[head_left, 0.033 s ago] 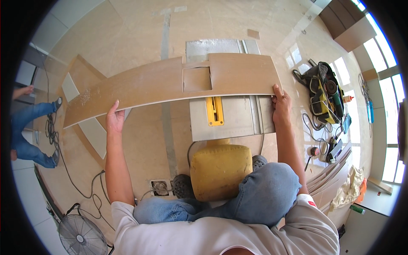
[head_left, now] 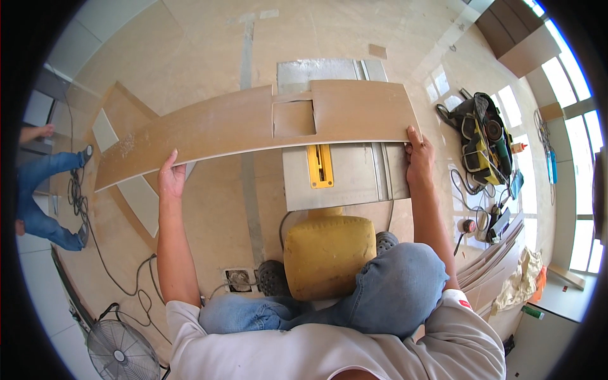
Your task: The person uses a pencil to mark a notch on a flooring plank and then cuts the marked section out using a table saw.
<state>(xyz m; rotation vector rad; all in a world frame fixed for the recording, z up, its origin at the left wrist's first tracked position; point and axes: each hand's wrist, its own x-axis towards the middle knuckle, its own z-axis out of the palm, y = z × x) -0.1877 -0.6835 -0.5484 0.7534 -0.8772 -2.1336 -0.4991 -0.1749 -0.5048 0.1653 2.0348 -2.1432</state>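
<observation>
A long, thin brown board (head_left: 215, 120) spans the view in front of me, its pale edge facing me. Near its middle is a cut rectangle (head_left: 293, 118); I cannot tell whether it goes right through. My left hand (head_left: 171, 175) grips the near edge toward the left end, thumb on top and the other fingers mostly hidden beneath. At the right end, my right hand (head_left: 419, 155) holds the corner in a similar way. Below the board's right half is a metal saw table (head_left: 348, 180) with a yellow slotted insert (head_left: 321, 166). Whether the board touches it is unclear.
Between my legs stands a yellow padded object (head_left: 329, 256). A tool bag (head_left: 484, 139) and brown strips (head_left: 491, 259) lie to the right. Board offcuts (head_left: 136, 199), cables (head_left: 77, 196), a fan (head_left: 123, 351) and another person's legs (head_left: 54, 171) are on the left.
</observation>
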